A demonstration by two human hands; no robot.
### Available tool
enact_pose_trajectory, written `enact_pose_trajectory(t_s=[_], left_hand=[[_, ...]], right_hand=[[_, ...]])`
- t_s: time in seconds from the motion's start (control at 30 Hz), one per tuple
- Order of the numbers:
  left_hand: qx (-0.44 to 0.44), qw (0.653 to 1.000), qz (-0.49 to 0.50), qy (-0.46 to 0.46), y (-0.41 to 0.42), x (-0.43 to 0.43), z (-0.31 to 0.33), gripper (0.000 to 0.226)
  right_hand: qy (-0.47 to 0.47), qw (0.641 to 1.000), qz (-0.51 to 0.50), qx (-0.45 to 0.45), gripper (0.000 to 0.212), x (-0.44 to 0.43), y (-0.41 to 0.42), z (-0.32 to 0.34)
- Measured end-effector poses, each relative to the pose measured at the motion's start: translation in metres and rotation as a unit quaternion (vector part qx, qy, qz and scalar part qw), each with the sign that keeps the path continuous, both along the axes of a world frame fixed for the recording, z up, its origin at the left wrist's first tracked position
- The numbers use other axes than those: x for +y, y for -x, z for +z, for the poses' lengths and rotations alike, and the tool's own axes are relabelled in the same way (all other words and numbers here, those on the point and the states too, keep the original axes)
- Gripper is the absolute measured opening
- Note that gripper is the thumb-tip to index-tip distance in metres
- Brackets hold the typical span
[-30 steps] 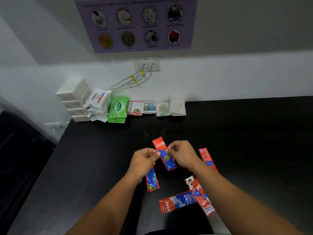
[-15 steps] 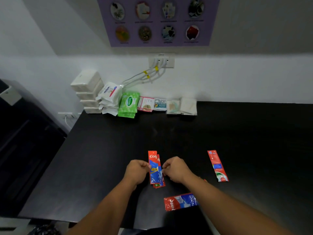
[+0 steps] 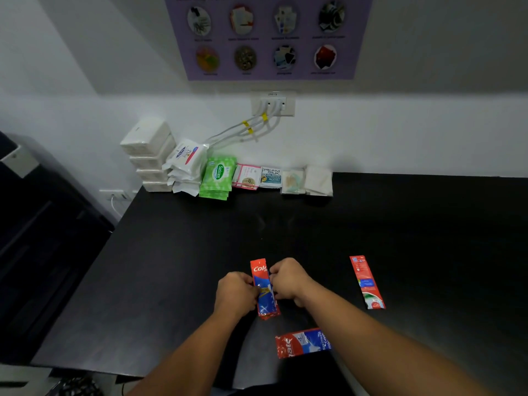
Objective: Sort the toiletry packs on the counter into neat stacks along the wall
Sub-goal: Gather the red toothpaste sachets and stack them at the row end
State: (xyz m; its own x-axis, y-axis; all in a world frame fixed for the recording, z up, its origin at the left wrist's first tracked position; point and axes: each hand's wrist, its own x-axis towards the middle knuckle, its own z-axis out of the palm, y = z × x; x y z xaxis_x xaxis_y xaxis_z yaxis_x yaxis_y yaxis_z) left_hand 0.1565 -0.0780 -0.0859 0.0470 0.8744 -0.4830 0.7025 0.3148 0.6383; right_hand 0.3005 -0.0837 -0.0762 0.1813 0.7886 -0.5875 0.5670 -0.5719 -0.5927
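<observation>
While both hands work near the front of the bench (image 3: 171,267), the left hand (image 3: 235,292) and right hand (image 3: 288,281) each pinch the long sides of a small stack of Colgate sachets (image 3: 264,292). Their fingers are curled round its edges, squaring it lengthwise toward the wall. The stack's lower end touches the black top.

Just toward the front edge lies a second Colgate sachet (image 3: 303,342), crosswise, partly under the right forearm and close to the bench's front lip. Well to the right lies a third sachet (image 3: 367,282), back side up, its print too small to read.

A broad stretch of dark bench top runs between the hands and the wall, and more to the right. The left edge slants away, near the left forearm.

Along the wall stand the sorted stacks, side by side. From the left corner they are white boxes (image 3: 148,155), Dove packs (image 3: 185,164) leaning on them, green Sanicare packs (image 3: 217,178), pink sachets (image 3: 247,177), Cream Silk sachets (image 3: 271,177) reading "Vitamin Boost", pale sachets (image 3: 293,181) and plain white packs (image 3: 318,180).

Above them are a wall outlet (image 3: 273,105), with white cables (image 3: 243,130) drooping leftward, and a purple poster (image 3: 268,35) whose text is blurred.
</observation>
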Motion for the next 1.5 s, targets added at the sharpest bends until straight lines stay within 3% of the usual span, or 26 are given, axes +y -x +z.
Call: enact_pose_trajectory(t_s=[0.17,0.4,0.53,0.77,0.97,1.1,1.23,1.33,1.43,1.5], left_hand=[[0.016,0.999,-0.020,-0.020,-0.004,-0.007,-0.003,0.014],[0.032,0.997,-0.042,-0.052,-0.002,-0.012,0.002,0.012],[0.059,0.984,-0.085,-0.146,0.001,-0.022,0.007,0.027],[0.015,0.937,-0.301,-0.176,-0.007,-0.057,0.019,0.035],[0.196,0.838,-0.462,-0.214,-0.021,-0.068,0.008,0.051],[0.221,0.823,-0.467,-0.237,-0.027,-0.068,0.006,0.041],[0.189,0.853,-0.430,-0.230,-0.031,-0.062,0.008,0.028],[0.114,0.893,-0.377,-0.220,-0.026,-0.047,0.019,0.015],[0.030,0.945,-0.265,-0.188,-0.014,-0.025,0.029,0.018],[-0.096,0.973,-0.150,-0.143,-0.007,-0.011,0.036,0.026]], right_hand=[[0.026,0.999,-0.040,0.019,0.044,-0.003,0.009,-0.003],[0.009,1.000,-0.012,0.009,0.048,-0.012,0.007,0.006],[-0.041,0.998,0.048,-0.015,0.046,-0.024,-0.010,0.019],[-0.040,0.967,0.229,-0.107,0.033,-0.062,-0.046,0.023],[-0.034,0.908,0.367,-0.197,0.044,-0.083,-0.057,0.022],[-0.017,0.888,0.394,-0.235,0.030,-0.085,-0.056,0.020],[-0.025,0.900,0.373,-0.225,0.020,-0.079,-0.056,0.024],[-0.032,0.935,0.312,-0.167,0.015,-0.069,-0.056,0.024],[-0.090,0.960,0.244,-0.105,0.017,-0.062,-0.053,0.019],[-0.138,0.968,0.198,-0.060,0.017,-0.058,-0.048,0.019]])
